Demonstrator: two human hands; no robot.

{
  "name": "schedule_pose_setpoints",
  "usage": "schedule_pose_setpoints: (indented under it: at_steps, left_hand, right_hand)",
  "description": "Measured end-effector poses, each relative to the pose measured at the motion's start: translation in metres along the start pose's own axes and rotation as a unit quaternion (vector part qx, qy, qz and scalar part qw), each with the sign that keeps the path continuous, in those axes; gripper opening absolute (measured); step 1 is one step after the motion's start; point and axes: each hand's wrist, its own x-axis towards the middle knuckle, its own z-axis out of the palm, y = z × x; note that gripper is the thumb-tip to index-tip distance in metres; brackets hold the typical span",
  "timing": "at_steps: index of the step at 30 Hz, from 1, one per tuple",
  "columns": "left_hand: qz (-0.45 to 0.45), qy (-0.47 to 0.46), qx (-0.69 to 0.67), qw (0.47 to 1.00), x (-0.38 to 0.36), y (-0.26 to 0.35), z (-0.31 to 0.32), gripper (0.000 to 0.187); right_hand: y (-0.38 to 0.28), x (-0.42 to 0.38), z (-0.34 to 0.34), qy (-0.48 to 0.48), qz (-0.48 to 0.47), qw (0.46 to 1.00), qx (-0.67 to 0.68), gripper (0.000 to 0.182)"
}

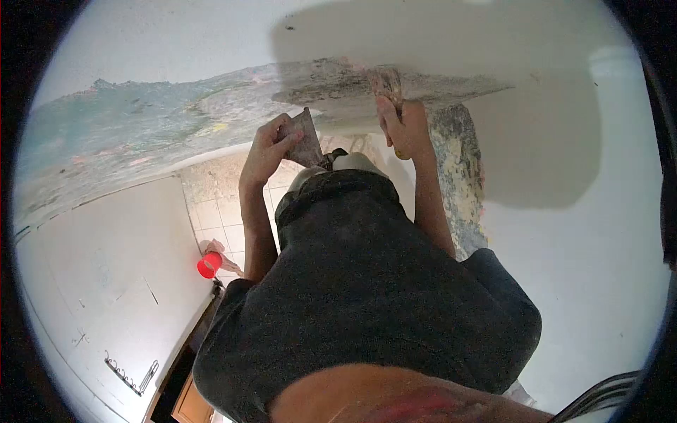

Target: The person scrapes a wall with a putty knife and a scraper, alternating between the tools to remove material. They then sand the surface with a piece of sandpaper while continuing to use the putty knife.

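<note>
My left hand [268,149] grips a flat grey plate [305,141], its fingers and thumb on the plate's left side. Farther right, my right hand [407,130] is closed around the handle of a scraper [387,83]. The scraper's blade points up against the rough, dark grey band of the wall [331,88]. A yellow end of the handle shows below my right fist. The plate is apart from the wall's worked band, or nearly so; the exact gap cannot be told.
Patchy bare plaster [458,176] runs down the wall at the right. A red bucket [209,264] stands on the tiled floor [229,211] at the left. A rack of hooks [125,375] hangs on the left wall, near a wooden cabinet [192,403]. Dark cables [599,398] lie at the lower right.
</note>
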Motion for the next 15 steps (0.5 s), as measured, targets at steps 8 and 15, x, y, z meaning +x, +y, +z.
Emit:
schedule_pose_setpoints:
  at_steps: [8, 15]
  left_hand:
    - [0.018, 0.001, -0.060, 0.998, 0.004, -0.003, 0.013, 0.017]
    - [0.010, -0.002, -0.032, 0.999, 0.002, 0.001, 0.010, 0.015]
  right_hand:
    - [0.012, 0.009, -0.010, -0.014, -0.034, 0.994, -0.099, 0.045]
    - [0.009, 0.007, -0.008, -0.017, -0.028, 0.998, -0.050, 0.045]
